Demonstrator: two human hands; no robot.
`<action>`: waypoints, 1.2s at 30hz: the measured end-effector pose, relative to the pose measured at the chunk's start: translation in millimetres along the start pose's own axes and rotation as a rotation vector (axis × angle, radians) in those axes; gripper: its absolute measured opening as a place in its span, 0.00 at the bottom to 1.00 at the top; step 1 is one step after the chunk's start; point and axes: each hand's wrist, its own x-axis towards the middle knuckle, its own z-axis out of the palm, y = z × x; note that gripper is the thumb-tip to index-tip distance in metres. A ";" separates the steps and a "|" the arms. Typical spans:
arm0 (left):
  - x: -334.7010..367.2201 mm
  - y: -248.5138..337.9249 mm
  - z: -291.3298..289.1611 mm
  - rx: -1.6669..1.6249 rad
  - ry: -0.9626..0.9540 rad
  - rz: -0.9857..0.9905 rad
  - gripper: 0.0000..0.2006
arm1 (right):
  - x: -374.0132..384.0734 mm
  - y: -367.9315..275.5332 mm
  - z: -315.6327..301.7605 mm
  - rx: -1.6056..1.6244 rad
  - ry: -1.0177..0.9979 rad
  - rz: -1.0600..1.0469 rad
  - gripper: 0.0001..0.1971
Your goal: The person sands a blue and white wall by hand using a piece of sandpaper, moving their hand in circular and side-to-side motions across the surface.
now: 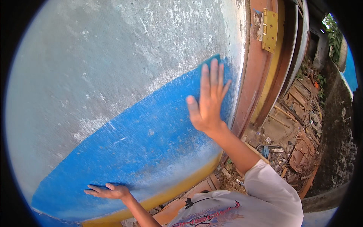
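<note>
My right hand (pixel 208 100) is raised against a painted wall (pixel 140 113), near its right edge. Its fingers lie stretched over a flat teal sheet (pixel 210 59), pressing it to the wall where the blue band meets the grey paint. Only the sheet's top edge and corners show past the slightly blurred fingers, so its exact kind cannot be told. Lower down at the left, my left hand (pixel 107 192) is at the blue band with its fingers extended and nothing in it. Pale scuffs run along the border between the grey and the blue.
A brown door frame (pixel 252 81) with a brass hinge (pixel 270 31) borders the wall on the right. Beyond it, rubble and broken wood (pixel 293 113) cover the ground beside a dark, low wall (pixel 334 125). A yellow strip (pixel 185 185) runs along the painted wall's bottom.
</note>
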 end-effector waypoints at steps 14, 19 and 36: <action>-7.5 -9.1 4.4 0.039 -0.054 0.029 0.39 | -22.2 -27.1 7.0 -0.025 -0.131 -0.098 0.37; 0.3 -9.6 1.4 0.005 -0.021 0.062 0.35 | -130.3 -40.8 12.7 -0.146 -0.338 -0.327 0.40; -1.6 -0.7 4.0 -0.131 -0.036 0.048 0.35 | -171.5 -8.5 15.3 -0.148 -0.136 -0.125 0.40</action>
